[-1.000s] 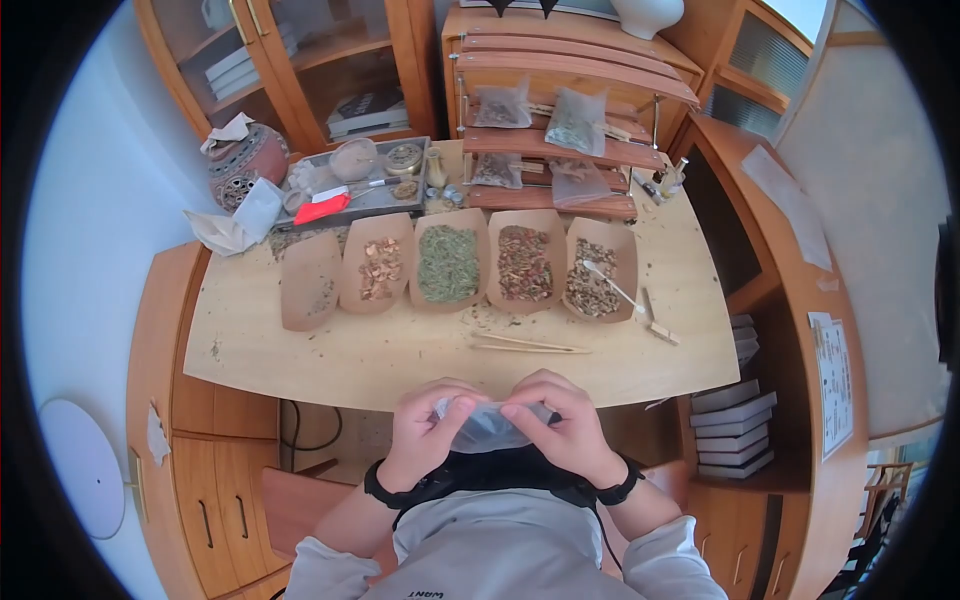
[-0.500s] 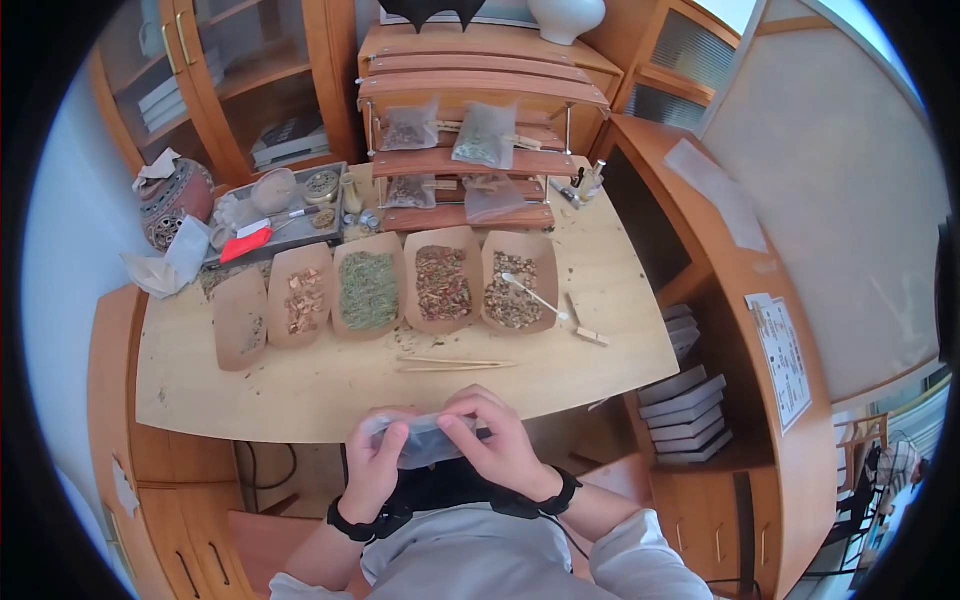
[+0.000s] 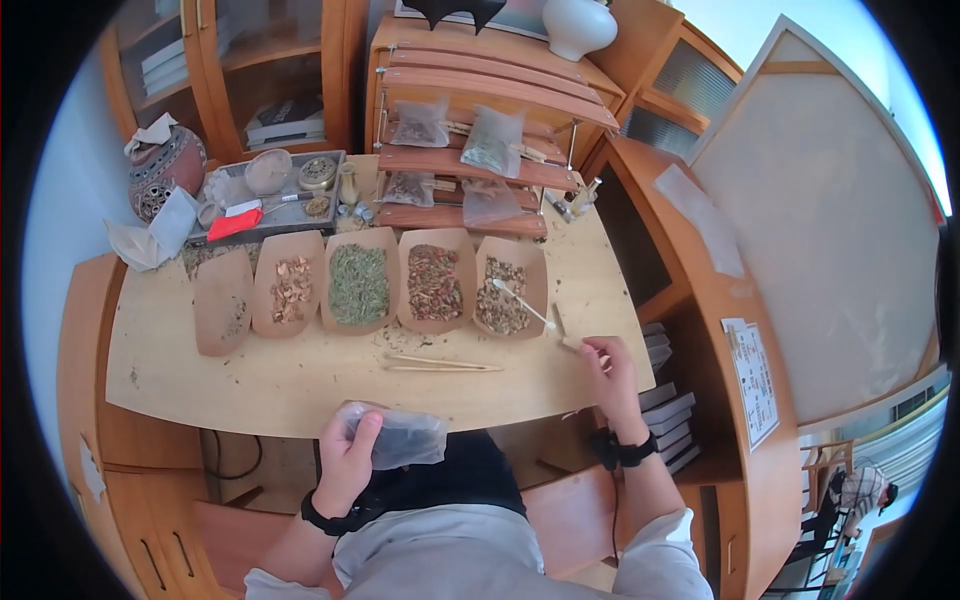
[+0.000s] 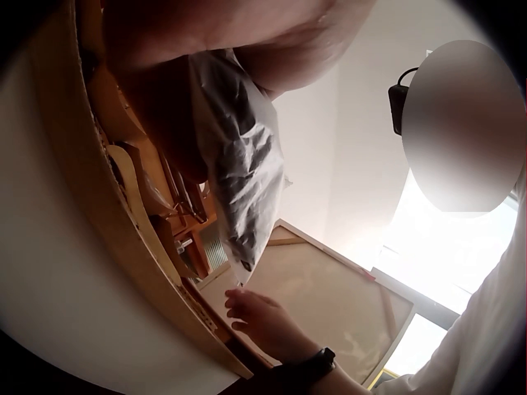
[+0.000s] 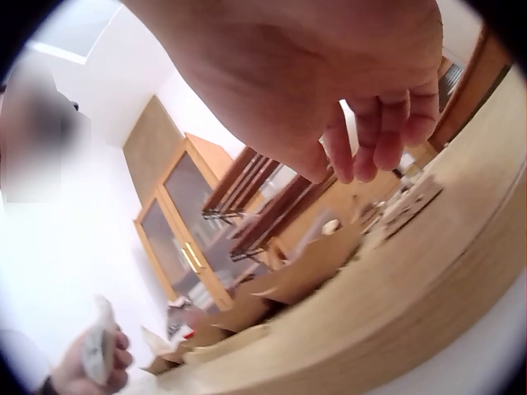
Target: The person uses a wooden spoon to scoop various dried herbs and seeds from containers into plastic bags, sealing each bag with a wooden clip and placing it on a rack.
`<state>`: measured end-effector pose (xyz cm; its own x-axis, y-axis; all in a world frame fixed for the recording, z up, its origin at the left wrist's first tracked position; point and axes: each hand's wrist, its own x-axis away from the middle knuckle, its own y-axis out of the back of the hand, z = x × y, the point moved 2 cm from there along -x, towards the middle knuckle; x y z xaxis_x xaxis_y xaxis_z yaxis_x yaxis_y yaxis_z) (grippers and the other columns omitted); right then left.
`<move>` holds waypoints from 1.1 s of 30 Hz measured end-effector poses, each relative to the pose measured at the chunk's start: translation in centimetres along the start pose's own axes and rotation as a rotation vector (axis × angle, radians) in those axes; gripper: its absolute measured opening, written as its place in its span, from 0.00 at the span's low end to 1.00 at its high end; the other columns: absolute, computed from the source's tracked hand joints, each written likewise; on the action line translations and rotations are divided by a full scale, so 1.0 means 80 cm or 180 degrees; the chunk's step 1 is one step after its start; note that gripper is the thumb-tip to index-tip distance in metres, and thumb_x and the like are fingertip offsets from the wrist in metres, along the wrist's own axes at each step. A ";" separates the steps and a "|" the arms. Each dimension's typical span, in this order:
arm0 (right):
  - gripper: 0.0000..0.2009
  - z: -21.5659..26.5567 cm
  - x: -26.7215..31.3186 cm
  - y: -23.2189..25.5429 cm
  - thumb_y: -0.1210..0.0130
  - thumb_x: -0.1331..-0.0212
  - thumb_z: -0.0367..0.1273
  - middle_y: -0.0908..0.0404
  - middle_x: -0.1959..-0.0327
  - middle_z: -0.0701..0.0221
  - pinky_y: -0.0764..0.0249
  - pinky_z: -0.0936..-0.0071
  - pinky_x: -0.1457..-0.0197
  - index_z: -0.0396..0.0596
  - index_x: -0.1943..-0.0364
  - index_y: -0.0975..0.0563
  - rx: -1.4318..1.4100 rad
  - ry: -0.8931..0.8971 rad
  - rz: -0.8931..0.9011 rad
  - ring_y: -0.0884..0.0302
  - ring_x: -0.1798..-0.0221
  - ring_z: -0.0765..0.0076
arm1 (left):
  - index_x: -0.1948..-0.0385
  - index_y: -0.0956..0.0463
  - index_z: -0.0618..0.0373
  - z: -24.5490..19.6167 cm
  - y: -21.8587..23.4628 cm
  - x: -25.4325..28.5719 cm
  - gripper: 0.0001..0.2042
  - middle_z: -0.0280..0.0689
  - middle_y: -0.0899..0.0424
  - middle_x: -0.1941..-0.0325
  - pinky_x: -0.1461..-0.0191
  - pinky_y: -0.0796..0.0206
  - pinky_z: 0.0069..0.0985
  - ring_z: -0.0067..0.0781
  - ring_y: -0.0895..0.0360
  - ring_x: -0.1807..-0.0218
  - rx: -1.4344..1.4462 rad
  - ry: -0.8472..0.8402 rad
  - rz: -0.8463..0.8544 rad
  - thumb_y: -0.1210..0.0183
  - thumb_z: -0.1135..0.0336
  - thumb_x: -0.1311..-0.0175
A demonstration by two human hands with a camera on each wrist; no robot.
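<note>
My left hand (image 3: 348,452) pinches a frosted plastic bag (image 3: 412,440) at its left end, thumb on top, in front of the table's near edge. In the left wrist view the bag (image 4: 243,164) hangs creased from the fingers, with something dark near its lower tip. Over the table's right front part, my right hand (image 3: 612,375) has its fingertips right by a small wooden clip (image 3: 571,343). Seen from the right wrist, the fingers (image 5: 387,144) point loosely down above the table, with light wooden pieces lying just past them. Wooden tweezers (image 3: 440,364) lie between the hands.
A row of paper trays holds dried plant pieces: a few crumbs (image 3: 238,318), tan chips (image 3: 292,290), green leaves (image 3: 358,283), red-brown bits (image 3: 435,283) and mixed pieces with a white spoon (image 3: 522,303). Behind stand a wooden rack (image 3: 450,160) with filled bags and a grey tray (image 3: 330,215).
Both hands held the bag before. The right hand has let go and moved right, to the clip, while the left keeps the bag. The head view has also shifted.
</note>
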<state>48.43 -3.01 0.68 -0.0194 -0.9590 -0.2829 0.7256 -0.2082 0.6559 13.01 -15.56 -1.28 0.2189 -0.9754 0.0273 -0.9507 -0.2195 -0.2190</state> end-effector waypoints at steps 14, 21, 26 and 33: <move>0.12 0.005 -0.034 0.017 0.36 0.48 0.26 0.21 0.65 0.64 0.27 0.68 0.55 0.40 0.59 0.20 0.0618 0.0121 0.1157 0.24 0.61 0.61 | 0.66 0.23 0.61 0.012 0.008 -0.004 0.09 0.24 0.27 0.74 0.68 0.40 0.16 0.12 0.34 0.71 -0.0320 -0.0018 0.0085 0.41 0.64 0.30; 0.10 0.107 0.016 0.013 0.35 0.46 0.24 0.27 0.69 0.70 0.30 0.77 0.55 0.40 0.60 0.21 -0.0336 0.0892 0.1303 0.27 0.64 0.71 | 0.65 0.22 0.62 -0.002 0.008 -0.007 0.09 0.27 0.23 0.75 0.68 0.36 0.18 0.13 0.31 0.72 -0.0415 0.0181 0.0339 0.41 0.64 0.30; 0.10 0.153 0.049 -0.027 0.38 0.41 0.25 0.17 0.61 0.68 0.26 0.77 0.51 0.42 0.55 0.21 -0.1581 0.0351 0.2157 0.20 0.56 0.74 | 0.64 0.20 0.62 -0.012 -0.001 -0.007 0.08 0.31 0.18 0.70 0.63 0.32 0.19 0.17 0.25 0.68 -0.0812 -0.0092 0.0759 0.41 0.66 0.30; 0.09 0.191 0.045 -0.060 0.40 0.37 0.27 0.16 0.61 0.66 0.26 0.74 0.52 0.41 0.55 0.19 -0.1418 0.0570 0.2303 0.20 0.58 0.69 | 0.66 0.19 0.62 -0.024 0.004 0.000 0.07 0.39 0.17 0.70 0.64 0.31 0.24 0.30 0.22 0.71 -0.1400 -0.0708 0.0960 0.40 0.67 0.33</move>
<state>34.37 -8.36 7.20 0.6323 -0.7740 -0.0326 0.7203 0.5718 0.3927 12.32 -15.69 0.56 -0.0803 -0.9786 -0.1896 -0.9697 0.0327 0.2423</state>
